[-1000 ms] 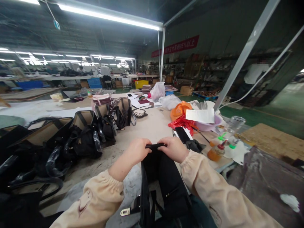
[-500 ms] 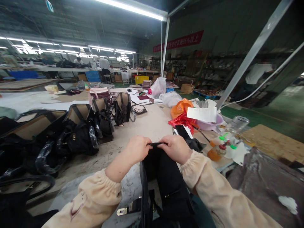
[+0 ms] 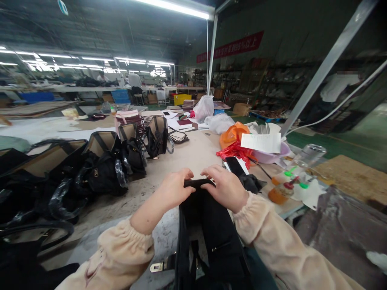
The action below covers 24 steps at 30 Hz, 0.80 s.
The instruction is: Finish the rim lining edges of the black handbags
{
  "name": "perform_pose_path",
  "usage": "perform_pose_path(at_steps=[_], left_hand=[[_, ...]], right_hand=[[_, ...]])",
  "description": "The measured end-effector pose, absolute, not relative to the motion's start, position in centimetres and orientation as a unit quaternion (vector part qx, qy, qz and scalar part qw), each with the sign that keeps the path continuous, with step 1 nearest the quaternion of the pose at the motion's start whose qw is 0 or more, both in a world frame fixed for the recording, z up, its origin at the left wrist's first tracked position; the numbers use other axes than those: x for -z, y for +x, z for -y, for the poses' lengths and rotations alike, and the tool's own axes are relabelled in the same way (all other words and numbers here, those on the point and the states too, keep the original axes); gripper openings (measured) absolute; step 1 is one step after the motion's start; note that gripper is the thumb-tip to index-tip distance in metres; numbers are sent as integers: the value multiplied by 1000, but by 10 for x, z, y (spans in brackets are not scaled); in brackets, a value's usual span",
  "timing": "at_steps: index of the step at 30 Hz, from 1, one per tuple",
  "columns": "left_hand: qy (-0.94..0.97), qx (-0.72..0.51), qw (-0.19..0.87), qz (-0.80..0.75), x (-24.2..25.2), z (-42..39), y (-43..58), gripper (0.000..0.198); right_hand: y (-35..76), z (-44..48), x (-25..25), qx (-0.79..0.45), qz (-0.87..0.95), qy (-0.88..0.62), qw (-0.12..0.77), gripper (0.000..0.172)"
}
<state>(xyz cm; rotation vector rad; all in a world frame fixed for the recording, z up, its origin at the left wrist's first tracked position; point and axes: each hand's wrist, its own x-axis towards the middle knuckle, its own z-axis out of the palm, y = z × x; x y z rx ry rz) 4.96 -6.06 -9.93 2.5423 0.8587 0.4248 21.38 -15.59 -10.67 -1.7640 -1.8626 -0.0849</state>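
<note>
Left hand (image 3: 174, 189) and right hand (image 3: 226, 188) pinch black bag (image 3: 211, 229) top edge between them; shallow fingertip grip, edge may slip.

Cream sleeve covers, gathered elastic cuffs, faint stain on left one

Worktable (image 3: 193, 155), black bags (image 3: 102, 169), phone (image 3: 234, 165)

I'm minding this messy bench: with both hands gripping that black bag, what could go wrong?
The right hand and left hand pinch the top edge of the black bag. A swing of the right sleeve could tip the orange bottle nearby. Pushing the bag forward might shove the phone just beyond it.
</note>
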Motion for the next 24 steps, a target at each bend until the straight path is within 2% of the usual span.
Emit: perform_pose_path(at_steps=[2,4,8,16,24], left_hand=[[906,-167,239,-308,101,61,45,32],[905,-168,246,-302,102,60,43,26],[907,-175,236,-303,103,61,46,18],[899,-190,240,-314,105,63,50,16],[895,-199,236,-322,104,64,50,16]], right_hand=[[211,156,106,33,713,-637,291,17],[210,156,105,33,728,-617,299,12],[208,151,106,43,737,-603,304,12],[204,146,105,86,738,-611,272,5],[196,143,101,119,729,-633,233,10]])
